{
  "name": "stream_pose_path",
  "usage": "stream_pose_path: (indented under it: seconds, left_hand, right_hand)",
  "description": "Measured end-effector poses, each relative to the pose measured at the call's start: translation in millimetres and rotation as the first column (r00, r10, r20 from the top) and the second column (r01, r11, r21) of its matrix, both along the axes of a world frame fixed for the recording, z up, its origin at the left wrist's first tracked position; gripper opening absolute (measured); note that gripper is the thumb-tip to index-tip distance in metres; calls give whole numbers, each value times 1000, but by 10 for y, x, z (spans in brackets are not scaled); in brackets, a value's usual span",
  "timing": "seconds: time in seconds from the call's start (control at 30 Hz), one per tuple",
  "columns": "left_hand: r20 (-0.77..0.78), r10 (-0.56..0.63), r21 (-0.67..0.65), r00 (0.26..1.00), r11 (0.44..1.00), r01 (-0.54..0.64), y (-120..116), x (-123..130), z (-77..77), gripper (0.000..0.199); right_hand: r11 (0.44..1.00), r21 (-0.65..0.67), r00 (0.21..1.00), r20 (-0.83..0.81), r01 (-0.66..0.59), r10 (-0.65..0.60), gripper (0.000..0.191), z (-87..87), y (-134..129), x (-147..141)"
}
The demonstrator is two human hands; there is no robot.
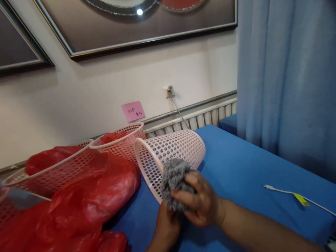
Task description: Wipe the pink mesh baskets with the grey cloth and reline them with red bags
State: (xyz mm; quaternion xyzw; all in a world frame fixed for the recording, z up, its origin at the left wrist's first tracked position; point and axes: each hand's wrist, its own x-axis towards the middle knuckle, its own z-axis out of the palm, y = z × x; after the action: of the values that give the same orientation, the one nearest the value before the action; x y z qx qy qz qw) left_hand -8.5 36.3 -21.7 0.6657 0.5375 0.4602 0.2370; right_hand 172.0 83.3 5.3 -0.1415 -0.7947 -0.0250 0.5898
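A pale pink perforated plastic wastebasket [189, 145] lies on its side on the blue-covered surface, its mouth toward me and to the left. My right hand [201, 201] is closed around a bunched grey cloth [174, 175] and presses it against the lower right part of the basket's rim. Just below the cloth, my left hand [166, 224] grips the basket's rim. Its fingertips are partly hidden by the cloth and the right hand.
Pink baskets [133, 134] holding red plastic bags stand along the wall to the left. A large heap of red plastic bags [97, 189] lies in front of them. A white cable [286, 191] with a yellow tag rests at right. Behind are a radiator [207, 117] and a blue curtain [286, 77].
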Motion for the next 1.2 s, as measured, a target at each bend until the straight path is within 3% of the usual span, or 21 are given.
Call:
stream_pose_path:
  seconds: [0.07,0.1,0.17,0.23,0.27,0.33,0.4,0.47,0.57,0.6,0.67,0.7,0.73,0.83,0.87,0.9,0.97,1.03,1.07,1.13,1.2]
  left_hand:
    - [-11,-38,-7,999,999,38,15,10,7,68]
    - [-11,-54,-16,999,998,53,20,16,16,74]
    - [-25,-69,-43,997,997,68,22,32,44,84]
    - [-74,-75,-71,994,995,70,7,52,76,86]
    - [-107,-79,-78,991,994,71,-7,62,91,85]
    - [-158,-78,-56,984,996,70,-47,73,113,76]
    - [-160,-36,30,986,999,42,-95,51,114,65]
    - [-123,13,144,992,990,5,-141,-13,98,54]
    - [-102,32,237,994,972,-8,-184,-136,88,40]
    - [-108,32,235,994,972,-6,-192,-162,99,37]
    - [-125,37,189,992,982,-13,-202,-172,143,38]
    - [-132,46,174,990,985,-22,-208,-156,172,40]
    - [-150,52,163,987,986,-27,-214,-130,202,42]
    - [-272,39,176,962,984,10,-243,-39,279,48]
    - [-327,25,174,945,984,34,-253,-17,295,49]
    - [-381,7,163,925,985,59,-262,-3,308,47]
    - [-460,20,170,888,983,66,-271,4,322,38]
    - [-500,43,199,865,978,66,-266,-7,333,27]
    - [-510,39,213,860,974,82,-260,-13,340,23]
    - [-511,14,232,859,965,122,-247,-21,361,20]
    - [-516,-4,236,857,961,146,-237,-19,386,21]
  right_hand:
    - [947,-228,965,-80,226,-249,65,-27,270,118]
    - [869,-375,917,-106,321,-385,61,-54,446,188]
    - [686,-615,819,-110,389,-563,56,-110,778,327]
    - [592,-712,768,-117,377,-630,55,-128,957,418]
    - [605,-705,771,-130,370,-624,55,-116,960,431]
    - [725,-586,833,-148,361,-533,59,-57,797,383]
    - [890,-352,929,-121,289,-350,65,15,483,263]
    - [987,-105,991,-49,122,-127,67,61,155,123]
    - [994,62,996,41,-86,84,64,52,-94,-5]
    - [995,60,996,37,-83,81,63,35,-76,-7]
    - [997,-52,998,-31,56,-58,63,-2,108,59]
    - [971,-172,980,-81,164,-180,62,-17,256,122]
    - [908,-327,942,-116,264,-315,60,-28,423,194]
    - [579,-739,807,-82,344,-585,53,-33,836,382]
    - [531,-781,793,-78,328,-604,51,-27,885,406]
    - [547,-775,800,-92,316,-593,52,-19,871,401]
    - [729,-615,865,-148,299,-480,56,3,663,314]
    - [932,-302,954,-154,203,-258,63,26,308,168]
    - [986,-133,983,-135,103,-121,64,37,129,98]
    - [995,79,995,-61,-68,73,63,51,-124,5]
    - [994,85,996,-42,-72,76,60,50,-143,2]
